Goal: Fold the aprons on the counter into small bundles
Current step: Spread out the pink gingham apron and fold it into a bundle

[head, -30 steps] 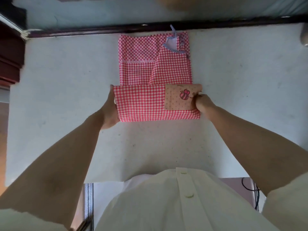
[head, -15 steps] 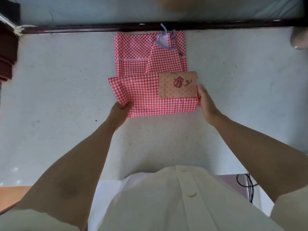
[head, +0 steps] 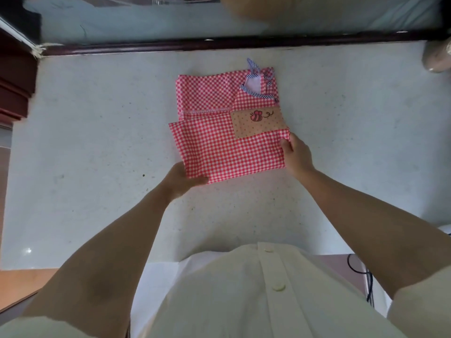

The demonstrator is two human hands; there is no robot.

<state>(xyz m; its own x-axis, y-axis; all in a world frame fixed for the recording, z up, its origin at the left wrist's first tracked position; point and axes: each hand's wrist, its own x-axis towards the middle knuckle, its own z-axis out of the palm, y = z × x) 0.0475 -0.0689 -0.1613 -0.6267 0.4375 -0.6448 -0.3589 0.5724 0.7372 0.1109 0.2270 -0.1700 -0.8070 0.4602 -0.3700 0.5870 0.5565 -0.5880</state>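
One red-and-white checked apron point(head: 227, 147) is lying near the middle of the pale speckled worktop point(head: 97, 142), toward its far edge, where a dark rail point(head: 219, 43) is running along the back. The cloth is sitting partly folded: its near part is lying doubled over the far part as a broad flap, and a tan dotted pocket point(head: 258, 121) with a small bee stitched on it is showing at the flap's far right corner. Blue-and-white striped ties point(head: 255, 80) are lying bunched at the apron's far right corner. The person's left hand point(head: 180, 179) is holding the flap's near left corner, its fingers point(head: 199, 179) curling round the hem, most of them hidden under the cloth. The right hand point(head: 297, 157) is gripping the flap's right edge just on the near side of the pocket, its fingers point(head: 284, 143) pinching the fabric so that it is puckering slightly there. Both forearms are reaching out over the worktop from a cream buttoned shirt point(head: 244, 301). A rounded brownish object point(head: 436, 57), too blurred to identify, is sitting at the worktop's far right edge, well apart from the apron.
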